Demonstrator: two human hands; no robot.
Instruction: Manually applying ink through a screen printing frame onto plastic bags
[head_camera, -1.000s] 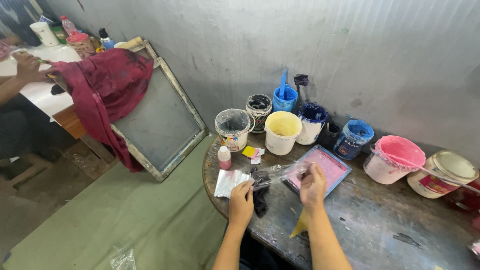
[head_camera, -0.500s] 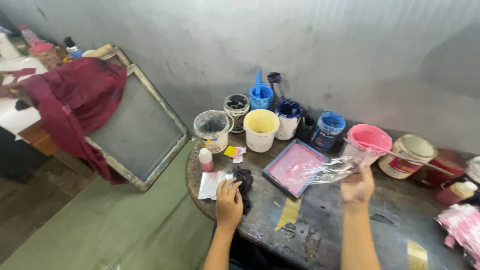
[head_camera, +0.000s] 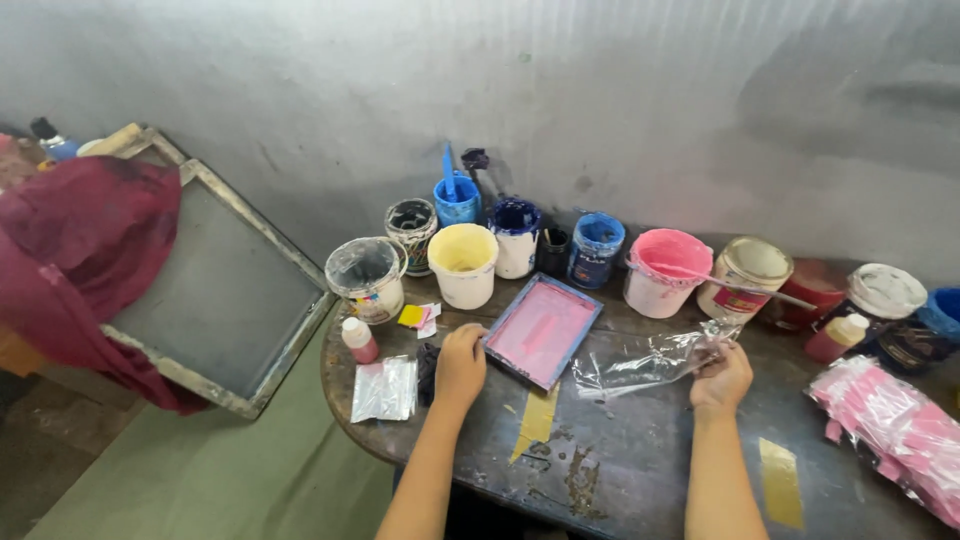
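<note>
1. The right hand (head_camera: 722, 378) pinches one end of a clear plastic bag (head_camera: 645, 360) between its fingers (head_camera: 713, 352). The bag trails from that pinch toward the left hand, lying crumpled along the worktop (head_camera: 640, 470).
2. The bag looks very light, limp and slick. It would likely fold or slide if held loosely, so a pinch at an edge or corner suits it best.
3. The left hand (head_camera: 460, 365) rests with fingers curled, pressed on the near corner of the small pink-coated frame (head_camera: 542, 330). A dark rag (head_camera: 428, 362) lies just beside that hand. Whether the fingers grip the frame's edge, I cannot tell.
4. The frame seems stiff and flat, and its wet-looking pink face is best left untouched. The blue rim is the place to hold it.
5. Beyond the left fingers stand a cream tub (head_camera: 463, 264) with yellowish contents, a clear tub (head_camera: 366, 278) and blue-stained pots (head_camera: 598, 248).
6. Beyond the right fingers a pink bucket (head_camera: 665, 272) holds pink paint, with a stick across it.
7. Outward of the right hand lies a stack of pink packets (head_camera: 890, 425).
</note>
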